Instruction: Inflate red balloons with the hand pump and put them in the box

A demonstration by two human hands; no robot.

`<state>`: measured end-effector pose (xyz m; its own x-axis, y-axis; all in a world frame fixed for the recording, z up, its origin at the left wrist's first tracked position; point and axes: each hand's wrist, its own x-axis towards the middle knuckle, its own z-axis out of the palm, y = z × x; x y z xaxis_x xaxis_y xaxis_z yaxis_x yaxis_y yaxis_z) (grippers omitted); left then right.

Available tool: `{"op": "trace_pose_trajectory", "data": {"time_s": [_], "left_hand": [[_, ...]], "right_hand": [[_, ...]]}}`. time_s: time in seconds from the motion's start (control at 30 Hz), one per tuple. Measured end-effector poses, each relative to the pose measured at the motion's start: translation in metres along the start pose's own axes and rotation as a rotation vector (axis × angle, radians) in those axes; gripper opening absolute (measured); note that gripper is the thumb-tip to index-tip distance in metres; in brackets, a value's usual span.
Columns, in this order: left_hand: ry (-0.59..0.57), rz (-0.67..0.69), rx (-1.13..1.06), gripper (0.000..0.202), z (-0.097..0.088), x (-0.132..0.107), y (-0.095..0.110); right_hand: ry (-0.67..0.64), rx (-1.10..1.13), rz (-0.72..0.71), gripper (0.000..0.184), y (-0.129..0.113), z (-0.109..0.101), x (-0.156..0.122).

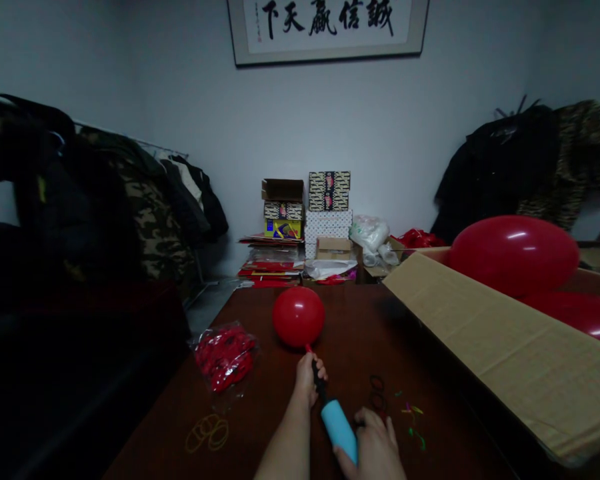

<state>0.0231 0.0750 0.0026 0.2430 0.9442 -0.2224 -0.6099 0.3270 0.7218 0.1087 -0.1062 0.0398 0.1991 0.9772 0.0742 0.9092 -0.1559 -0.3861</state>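
Note:
A partly inflated red balloon [299, 317] sits on the nozzle end of a hand balloon pump [339, 427] with a light blue barrel and black front. My left hand [307, 379] is closed around the black front part, just below the balloon's neck. At the pump's near end, my right hand [375, 448] has its thumb against the blue barrel and its fingers bent over the far side; the rear end is hidden. Dark-handled scissors [377, 393] lie beyond my right hand. To the left rests a clear bag of red balloons [226, 357].
Yellow rubber bands [207, 433] and small coloured scraps [417, 438] lie on the brown table [260, 407]. A large cardboard box [500, 347] holding inflated red balloons [515, 255] stands at the right. Stacked boxes [329, 230] line the back wall, and coats [150, 213] hang left.

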Motion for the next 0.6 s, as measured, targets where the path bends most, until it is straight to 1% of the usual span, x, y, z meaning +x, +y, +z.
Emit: {"op": "trace_pose_trajectory", "data": {"time_s": [0.07, 0.17, 0.33, 0.5, 0.6], "left_hand": [[0.009, -0.012, -0.007, 0.035, 0.000, 0.002, 0.001], [0.006, -0.018, -0.019, 0.031, 0.001, 0.002, 0.002], [0.004, -0.006, 0.013, 0.026, 0.001, -0.001, 0.002], [0.020, 0.006, 0.034, 0.029, 0.002, -0.003, 0.000], [0.025, 0.003, 0.032, 0.029, 0.002, -0.005, 0.000]], "right_hand": [[0.025, 0.024, 0.011, 0.038, -0.013, -0.007, 0.015], [0.048, 0.015, 0.022, 0.035, -0.022, -0.008, 0.025], [0.085, -0.056, 0.001, 0.036, -0.022, -0.003, 0.019], [0.054, -0.173, -0.022, 0.041, -0.022, 0.006, 0.012], [0.022, -0.207, -0.040, 0.041, -0.015, 0.016, 0.002]]}}
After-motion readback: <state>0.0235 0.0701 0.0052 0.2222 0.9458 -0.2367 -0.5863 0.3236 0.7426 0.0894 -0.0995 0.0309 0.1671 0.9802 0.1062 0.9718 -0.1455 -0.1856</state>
